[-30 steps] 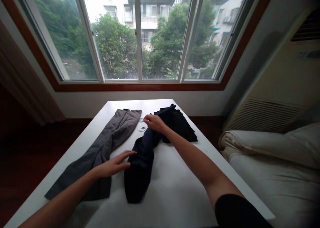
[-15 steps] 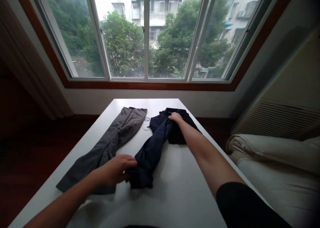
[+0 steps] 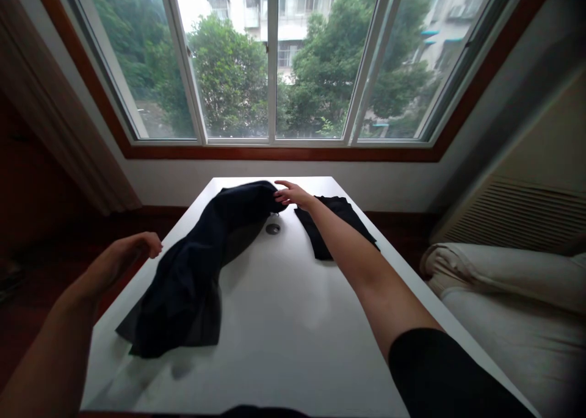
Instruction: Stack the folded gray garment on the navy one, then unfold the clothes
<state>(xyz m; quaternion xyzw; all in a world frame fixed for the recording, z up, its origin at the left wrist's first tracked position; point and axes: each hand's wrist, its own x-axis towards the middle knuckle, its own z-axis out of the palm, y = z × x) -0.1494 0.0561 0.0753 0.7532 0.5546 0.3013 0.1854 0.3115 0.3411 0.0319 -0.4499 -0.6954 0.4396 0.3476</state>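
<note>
Navy trousers (image 3: 192, 253) lie spread over grey trousers (image 3: 208, 326), whose edges show beneath them along the left half of the white table (image 3: 274, 345). My right hand (image 3: 293, 195) is at the far end of the navy trousers, its fingers stretched out and touching or just above the cloth. Off the table's left edge is my left hand (image 3: 128, 256), fingers loosely bent with no cloth in them, close beside the navy trousers. Black folded clothing (image 3: 332, 223) lies at the far right, partly behind my right forearm.
A small round grey fitting (image 3: 273, 229) shows in the tabletop between the garments. Beyond the table is a wide window (image 3: 270, 152) with a brown frame. Rolled pale bedding (image 3: 503, 277) is at the right, and a curtain (image 3: 86, 143) hangs at the left.
The navy trousers have moved left from beside the black clothing onto the grey trousers. Both hands have moved left, and my left hand has come away from the cloth.
</note>
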